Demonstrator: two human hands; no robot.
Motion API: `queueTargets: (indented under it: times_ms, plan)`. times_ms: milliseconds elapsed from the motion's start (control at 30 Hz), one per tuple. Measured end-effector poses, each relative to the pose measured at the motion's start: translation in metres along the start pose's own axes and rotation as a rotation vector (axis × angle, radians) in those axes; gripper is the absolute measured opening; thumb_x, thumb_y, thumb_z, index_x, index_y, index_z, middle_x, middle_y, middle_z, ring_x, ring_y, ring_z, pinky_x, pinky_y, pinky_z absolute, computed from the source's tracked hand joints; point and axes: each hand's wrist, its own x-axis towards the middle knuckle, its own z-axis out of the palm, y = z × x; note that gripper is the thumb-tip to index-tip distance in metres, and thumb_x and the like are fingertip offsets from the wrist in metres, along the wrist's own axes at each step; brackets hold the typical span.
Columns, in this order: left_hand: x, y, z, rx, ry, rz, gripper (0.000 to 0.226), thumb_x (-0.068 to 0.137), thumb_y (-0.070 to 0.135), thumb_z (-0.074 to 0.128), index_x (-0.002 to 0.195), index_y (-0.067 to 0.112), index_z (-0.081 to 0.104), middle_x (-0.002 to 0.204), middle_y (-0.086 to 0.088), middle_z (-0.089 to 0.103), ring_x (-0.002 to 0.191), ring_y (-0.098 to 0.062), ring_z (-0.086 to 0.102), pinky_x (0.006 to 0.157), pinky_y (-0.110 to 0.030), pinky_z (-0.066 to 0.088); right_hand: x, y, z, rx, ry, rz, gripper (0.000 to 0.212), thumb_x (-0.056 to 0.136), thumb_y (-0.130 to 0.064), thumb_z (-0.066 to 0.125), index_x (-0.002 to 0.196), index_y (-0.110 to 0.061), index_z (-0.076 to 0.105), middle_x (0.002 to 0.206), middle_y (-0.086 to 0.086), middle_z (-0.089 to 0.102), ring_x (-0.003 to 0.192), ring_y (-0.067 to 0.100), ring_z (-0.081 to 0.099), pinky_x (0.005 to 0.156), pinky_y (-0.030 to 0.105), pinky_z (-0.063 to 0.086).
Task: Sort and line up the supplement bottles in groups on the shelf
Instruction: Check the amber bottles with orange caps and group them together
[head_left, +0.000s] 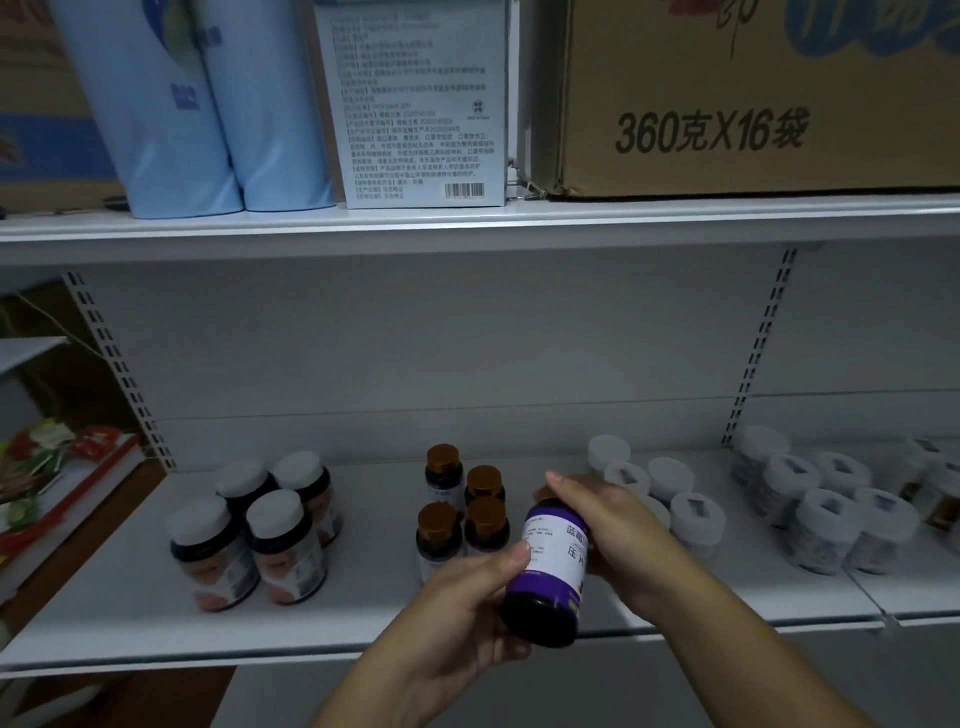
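a purple-labelled bottle (551, 566) is gripped by the fingers (511, 557) of the left hand (457, 613) and clasped at its top by the right hand (613, 525), tilted above the shelf (363, 587). behind it, four brown-capped bottles (462, 506) are grouped.

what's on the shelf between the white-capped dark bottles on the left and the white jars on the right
In the head view, four small brown-capped bottles stand between them in a two-by-two cluster, with bare shelf on their left. The hand-held purple-label bottle hangs in front.
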Motion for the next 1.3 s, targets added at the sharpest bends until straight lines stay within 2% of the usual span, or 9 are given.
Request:
queueTargets:
  times_ms: [133,267,400,500,567,800,967,1167,1300]
  plan:
    - [0.001,0.001,-0.013,-0.061,-0.047,0.027,0.038,0.064,0.029,0.073,0.097,0.010,0.075,0.101,-0.022,0.070,0.084,-0.027,0.069,0.067,-0.033,0.054,0.009,0.003,-0.002,0.159,-0.086,0.012,0.039,0.074,-0.036,0.063,0.097,-0.005,0.067,0.083,0.009,0.068,0.077,0.021,0.063,0.064,0.029,0.050]
    - [0.000,0.013,-0.026,-0.046,-0.031,0.085,0.054,0.052,0.027,0.075,0.100,0.001,0.073,0.098,-0.022,0.070,0.081,-0.027,0.069,0.064,-0.034,0.056,0.014,-0.014,-0.005,0.148,-0.205,-0.164,0.017,0.070,-0.015,0.071,0.086,-0.011,0.074,0.085,0.006,0.073,0.078,0.015,0.068,0.060,0.024,0.054]
    - [0.002,0.055,-0.043,0.149,0.289,0.396,0.042,0.065,0.020,0.071,0.103,0.001,0.070,0.095,-0.014,0.074,0.086,-0.023,0.070,0.074,-0.033,0.056,0.029,-0.057,0.013,-0.008,-0.130,-0.400,0.013,0.077,-0.004,0.072,0.083,-0.015,0.071,0.077,-0.003,0.075,0.073,0.009,0.069,0.060,0.021,0.056]
    - [0.006,0.083,-0.063,0.229,0.587,0.567,0.014,0.085,0.007,0.063,0.091,0.014,0.073,0.094,-0.005,0.075,0.090,-0.015,0.070,0.080,-0.028,0.056,0.056,-0.081,0.027,-0.375,0.012,-0.542,0.013,0.079,-0.020,0.074,0.092,-0.021,0.072,0.090,-0.012,0.072,0.084,0.002,0.067,0.075,0.015,0.054]
    - [0.017,0.085,-0.079,0.230,0.636,0.522,0.017,0.090,0.007,0.056,0.091,0.014,0.071,0.101,-0.006,0.071,0.095,-0.017,0.067,0.080,-0.029,0.053,0.079,-0.079,0.037,-0.600,0.042,-0.580,0.022,0.081,-0.028,0.073,0.102,-0.020,0.072,0.099,-0.012,0.069,0.089,-0.001,0.063,0.077,0.010,0.048]
    - [0.057,0.051,-0.112,0.329,0.559,0.243,0.027,0.095,0.019,0.052,0.118,0.007,0.061,0.114,-0.006,0.062,0.105,-0.020,0.059,0.087,-0.032,0.047,0.124,-0.038,0.056,-0.845,0.006,-0.545,0.027,0.082,-0.027,0.072,0.108,-0.021,0.068,0.110,-0.007,0.067,0.095,0.006,0.058,0.085,0.018,0.045]
    - [0.065,0.040,-0.120,0.323,0.582,0.232,0.023,0.095,0.018,0.052,0.115,0.013,0.063,0.110,-0.003,0.061,0.104,-0.019,0.059,0.086,-0.030,0.046,0.124,-0.040,0.062,-0.885,0.020,-0.609,0.025,0.081,-0.031,0.072,0.104,-0.022,0.070,0.105,-0.009,0.068,0.092,0.004,0.060,0.081,0.016,0.046]
    - [0.070,0.039,-0.122,0.344,0.586,0.236,0.009,0.093,0.026,0.057,0.094,0.023,0.065,0.105,-0.002,0.066,0.100,-0.020,0.062,0.090,-0.038,0.052,0.122,-0.029,0.065,-0.888,-0.057,-0.573,0.020,0.082,-0.028,0.072,0.100,-0.019,0.070,0.099,-0.007,0.068,0.092,0.008,0.063,0.085,0.029,0.054]
    - [0.072,0.040,-0.121,0.331,0.571,0.201,0.019,0.091,0.034,0.058,0.093,0.018,0.067,0.098,-0.001,0.069,0.092,-0.017,0.065,0.084,-0.033,0.053,0.127,-0.021,0.067,-0.927,-0.069,-0.539,0.019,0.082,-0.029,0.071,0.097,-0.018,0.071,0.097,-0.005,0.069,0.089,0.007,0.062,0.081,0.026,0.053]
